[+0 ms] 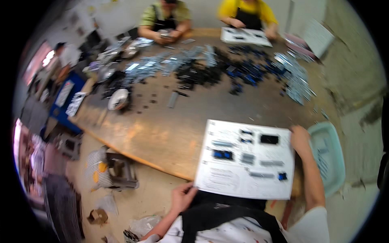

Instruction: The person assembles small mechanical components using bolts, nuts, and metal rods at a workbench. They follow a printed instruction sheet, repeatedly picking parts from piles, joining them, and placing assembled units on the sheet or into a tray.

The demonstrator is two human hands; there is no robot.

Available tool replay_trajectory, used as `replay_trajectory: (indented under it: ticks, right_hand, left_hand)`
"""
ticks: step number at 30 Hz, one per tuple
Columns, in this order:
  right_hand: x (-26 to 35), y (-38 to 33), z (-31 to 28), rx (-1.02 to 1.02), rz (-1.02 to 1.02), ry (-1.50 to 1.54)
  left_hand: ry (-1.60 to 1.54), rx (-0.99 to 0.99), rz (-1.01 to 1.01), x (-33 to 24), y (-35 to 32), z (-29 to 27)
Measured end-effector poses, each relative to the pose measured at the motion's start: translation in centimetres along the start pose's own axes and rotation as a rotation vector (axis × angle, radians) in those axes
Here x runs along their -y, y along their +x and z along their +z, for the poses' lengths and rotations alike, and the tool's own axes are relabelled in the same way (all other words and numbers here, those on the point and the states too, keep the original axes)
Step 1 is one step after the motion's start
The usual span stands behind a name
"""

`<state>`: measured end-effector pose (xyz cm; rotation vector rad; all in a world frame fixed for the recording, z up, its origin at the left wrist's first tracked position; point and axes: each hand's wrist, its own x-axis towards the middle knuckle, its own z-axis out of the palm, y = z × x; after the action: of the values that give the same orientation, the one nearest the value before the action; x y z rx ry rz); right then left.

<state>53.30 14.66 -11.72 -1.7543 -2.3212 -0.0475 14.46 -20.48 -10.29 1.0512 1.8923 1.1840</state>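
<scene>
Nearest, at 6 o'clock: black apron strap over white shirt, cut off by the rim. Left hand (183,197) at 7 o'clock, pinching the near-left corner of a white board (227,178), fingers hidden beneath. Right hand (300,139) at 4 o'clock, arm stretched forward, gripping the board's far-right corner. One board, overhanging the wooden table (162,137) edge, carrying roughly nine small black, grey and blue parts; blur forbids an exact count. Pale green tray (334,156) just right. Farther, at 12 o'clock: blurred heap of parts (227,69), two seated co-workers, second white board (245,36).
</scene>
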Motion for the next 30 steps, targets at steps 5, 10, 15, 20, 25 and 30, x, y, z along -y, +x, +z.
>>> replay_trajectory:
  ticks: [5,10,15,20,25,30]
  right_hand:
    - [0.5,0.1,-1.2,-0.036,0.028,0.190]
    - [-0.6,1.6,-2.0,0.329,0.268,0.710]
    - [-0.6,2.0,-1.9,0.334,0.272,0.811]
    - [5.2,2.9,-3.3,0.460,0.265,0.947]
    - [13.4,4.1,-2.8,0.531,0.203,0.950]
    - [21.9,5.3,-2.4,0.577,0.125,0.972]
  left_hand:
    - [-0.158,-0.006,-0.208,1.2,0.3,0.2]
    - [-0.632,-0.002,-0.462,1.8,0.4,0.2]
    - [-0.778,-0.122,-0.505,0.8,-0.2,0.6]
    - [-0.926,-0.237,-0.445,1.4,0.1,-2.5]
    - [-1.002,-0.342,-0.308,2.9,1.0,-7.8]
    - [-1.029,-0.445,-0.282,6.3,2.1,-14.6]
